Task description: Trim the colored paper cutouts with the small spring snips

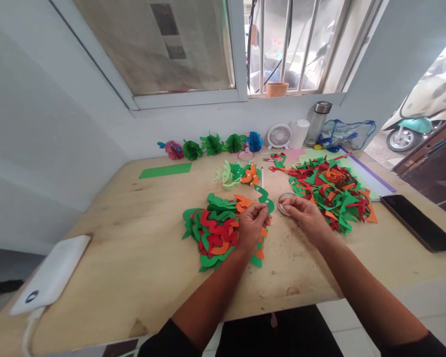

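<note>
My left hand [253,222] pinches a green wavy paper cut-out [264,197] with small white patches on it. Just to its right, my right hand [305,213] has its fingertips pinched at the rim of a narrow ring that looks like a tape roll [281,206]. Beneath and left of my left hand lies a heap of wavy paper cut-outs [219,225] in green, red and orange. Behind it sits a smaller group of light green, green and orange cut-outs [230,174], some with white dots. A pen [262,177] stands out beside that group.
A pile of paper scraps [334,188] lies right of my hands, near a phone [418,222]. Paper flowers [211,144], a small fan [279,136], a glass bottle [318,124] and a clear pouch [347,134] line the wall. A white device [52,277] sits at the left edge.
</note>
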Demonstrator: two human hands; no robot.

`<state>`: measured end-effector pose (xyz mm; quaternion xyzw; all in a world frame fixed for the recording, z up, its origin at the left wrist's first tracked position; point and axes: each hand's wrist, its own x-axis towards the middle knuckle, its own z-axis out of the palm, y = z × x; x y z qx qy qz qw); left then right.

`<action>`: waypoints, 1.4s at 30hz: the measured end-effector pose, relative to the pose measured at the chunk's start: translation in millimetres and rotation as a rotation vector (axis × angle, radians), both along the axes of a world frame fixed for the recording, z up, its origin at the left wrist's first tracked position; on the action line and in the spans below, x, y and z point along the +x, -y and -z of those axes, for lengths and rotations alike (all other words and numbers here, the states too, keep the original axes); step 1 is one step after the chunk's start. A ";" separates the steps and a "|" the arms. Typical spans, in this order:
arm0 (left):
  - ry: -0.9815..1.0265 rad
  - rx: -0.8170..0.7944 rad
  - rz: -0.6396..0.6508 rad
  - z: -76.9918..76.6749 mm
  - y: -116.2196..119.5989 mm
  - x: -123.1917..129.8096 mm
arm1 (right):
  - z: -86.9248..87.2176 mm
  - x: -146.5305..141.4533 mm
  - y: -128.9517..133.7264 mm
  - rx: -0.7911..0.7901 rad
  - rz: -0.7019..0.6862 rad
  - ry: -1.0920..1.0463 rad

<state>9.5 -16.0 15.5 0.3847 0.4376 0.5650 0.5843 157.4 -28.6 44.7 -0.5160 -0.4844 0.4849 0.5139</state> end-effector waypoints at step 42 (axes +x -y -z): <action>-0.263 0.124 0.186 16.1 -9.4 -11.2 | 31.9 -24.9 -7.2 0.394 0.060 0.538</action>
